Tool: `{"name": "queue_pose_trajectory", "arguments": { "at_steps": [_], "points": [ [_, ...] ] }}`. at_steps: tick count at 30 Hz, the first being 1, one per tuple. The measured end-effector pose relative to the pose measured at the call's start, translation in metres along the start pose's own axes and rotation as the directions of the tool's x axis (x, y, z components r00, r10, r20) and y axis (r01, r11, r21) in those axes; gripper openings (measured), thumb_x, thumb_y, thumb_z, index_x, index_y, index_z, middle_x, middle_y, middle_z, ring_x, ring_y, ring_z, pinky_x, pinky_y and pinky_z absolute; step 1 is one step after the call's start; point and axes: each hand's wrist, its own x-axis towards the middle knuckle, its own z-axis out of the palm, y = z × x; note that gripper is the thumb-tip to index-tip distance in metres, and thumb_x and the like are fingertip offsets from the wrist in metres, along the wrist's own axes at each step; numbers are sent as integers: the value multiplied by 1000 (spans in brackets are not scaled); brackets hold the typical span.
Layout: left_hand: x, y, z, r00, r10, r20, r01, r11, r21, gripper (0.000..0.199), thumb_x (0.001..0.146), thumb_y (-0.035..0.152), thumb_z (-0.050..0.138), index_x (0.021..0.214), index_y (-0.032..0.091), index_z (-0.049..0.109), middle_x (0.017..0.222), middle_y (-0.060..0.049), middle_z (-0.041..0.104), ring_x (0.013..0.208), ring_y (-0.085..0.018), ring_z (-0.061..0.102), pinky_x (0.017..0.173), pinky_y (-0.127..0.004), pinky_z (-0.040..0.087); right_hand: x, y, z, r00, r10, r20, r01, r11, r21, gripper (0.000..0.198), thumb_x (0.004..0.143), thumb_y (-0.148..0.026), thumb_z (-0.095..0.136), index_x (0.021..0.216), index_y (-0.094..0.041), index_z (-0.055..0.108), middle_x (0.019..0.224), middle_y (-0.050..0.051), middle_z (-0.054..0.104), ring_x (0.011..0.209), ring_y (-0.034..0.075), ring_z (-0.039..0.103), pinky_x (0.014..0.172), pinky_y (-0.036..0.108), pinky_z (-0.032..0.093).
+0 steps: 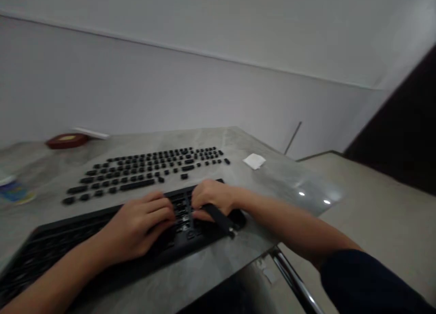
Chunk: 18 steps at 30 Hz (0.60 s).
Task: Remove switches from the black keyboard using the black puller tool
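Observation:
A black keyboard (190, 255) lies slanted along the near side of the table, with bare switch positions showing between my hands. My left hand (146, 223) rests over its middle, fingers bent and close together; their tips and anything between them are hidden. Over the right end of the board, my right hand (211, 198) is closed around a flat black-handled tool (220, 219) with a small shiny end pointing back toward me. Blur hides where its fingertips touch. Behind the board, loose black keycaps (136, 183) lie in rows, laid out like a keyboard.
A white paper piece (254, 161) lies at the right of the grey table (282, 186). At the back left are a reddish-brown object (67, 141) and a white flat item (91, 133). A blue-labelled container (15, 191) sits at the left edge. A wall (170, 91) stands behind.

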Motion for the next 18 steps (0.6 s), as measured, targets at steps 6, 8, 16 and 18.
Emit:
{"name": "queue_pose_trajectory", "arguments": {
  "at_steps": [6, 8, 16, 18],
  "points": [
    [3, 2, -5, 984, -21, 177, 37, 995, -88, 15, 89, 15, 56, 98, 17, 67, 109, -10, 64, 113, -27, 51, 98, -45, 47, -3, -1, 9, 982, -175, -74, 182, 977, 106, 26, 80, -21, 51, 56, -20, 40, 56, -2, 50, 55, 13, 45, 57, 27, 34],
    [3, 4, -4, 983, -4, 183, 22, 995, -98, 20, 85, 19, 62, 104, 18, 68, 118, -11, 63, 124, -31, 46, 105, -49, 44, -3, -7, 8, 979, -172, -110, 185, 975, 123, 28, 82, -22, 49, 56, -21, 39, 55, -1, 50, 55, 13, 46, 58, 27, 34],
    [-2, 3, 6, 982, 7, 189, 9, 996, -84, 36, 87, 31, 67, 119, 16, 63, 126, -13, 63, 138, -34, 37, 109, -53, 42, -4, -15, 7, 990, -138, 12, 138, 990, -7, 20, 75, -22, 57, 56, -19, 50, 55, 1, 57, 55, 15, 52, 54, 27, 33],
    [-2, 3, 7, 983, 17, 181, -1, 996, -87, 35, 88, 30, 66, 119, 15, 62, 125, -13, 63, 138, -33, 37, 110, -51, 42, -4, -18, 7, 992, -128, 15, 129, 990, -54, 18, 73, -22, 58, 56, -19, 53, 56, 2, 59, 54, 15, 52, 53, 27, 31]
  ]
}}
